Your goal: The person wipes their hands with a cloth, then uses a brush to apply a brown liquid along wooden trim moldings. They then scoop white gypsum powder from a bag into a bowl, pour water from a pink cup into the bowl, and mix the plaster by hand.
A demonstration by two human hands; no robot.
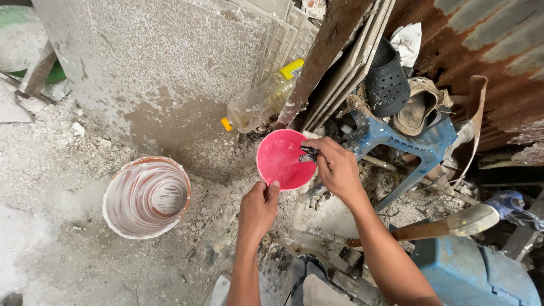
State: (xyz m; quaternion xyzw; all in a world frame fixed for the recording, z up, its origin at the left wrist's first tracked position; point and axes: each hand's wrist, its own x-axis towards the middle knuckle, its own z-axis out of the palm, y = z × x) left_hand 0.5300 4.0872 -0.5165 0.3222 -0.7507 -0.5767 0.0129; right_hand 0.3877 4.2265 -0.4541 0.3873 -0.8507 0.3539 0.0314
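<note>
Down low on the dusty floor (68,266), near a grey wall slab (153,68). Left hand (258,208) pinched shut on the near rim of a pink bowl (280,161), thumb and fingers gripping the edge. Bowl tipped up, wet inside, held just above the rubble. Right hand (335,167) curled closed around a small dark scraper (309,154), its tip touching the inside of the pink bowl near the far rim. Cannot tell just what kind of tool. To the left, well apart, a round bucket (146,196) streaked white and brown inside, standing upright on the floor. Behind the bowl, a see-through plastic bottle (263,102) with a yellow cap, leaning tilted against a wooden plank (323,56). To the right, a blue plastic chair (408,141) lying tipped over, with a black clog (387,79) and a muddy shoe (416,110) on it. Behind that, a rusty metal sheet (487,51). Lower right, a trowel (453,224) with a wooden handle, lying near a blue tub (476,275).
</note>
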